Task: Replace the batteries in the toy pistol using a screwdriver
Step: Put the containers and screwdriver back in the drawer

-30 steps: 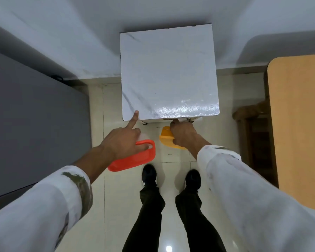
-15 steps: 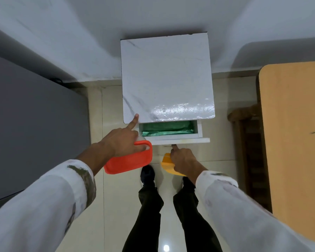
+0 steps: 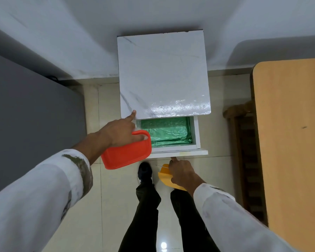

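I stand at a small cabinet with a white marble top [image 3: 162, 75]. Its drawer [image 3: 197, 132] is pulled out and shows a crinkled green lining [image 3: 166, 131]; no toy pistol or screwdriver can be made out in it. My left hand [image 3: 119, 132] grips a red plastic container [image 3: 127, 156] over the drawer's left corner, and its straight index finger touches the front left edge of the top. My right hand [image 3: 180, 172] holds a yellow plastic object [image 3: 163, 176], mostly hidden under the hand, and its index finger touches the drawer's front panel.
A large grey surface [image 3: 25, 115] fills the left side. A wooden tabletop [image 3: 289, 133] stands at the right, with a dark wooden chair [image 3: 244, 142] beside it. My shoe [image 3: 145, 171] and legs are on the tiled floor just below the drawer.
The drawer has gone from closed to pulled well out, my right hand drawing back with its front panel. My left hand with the red container stays by the top's corner.
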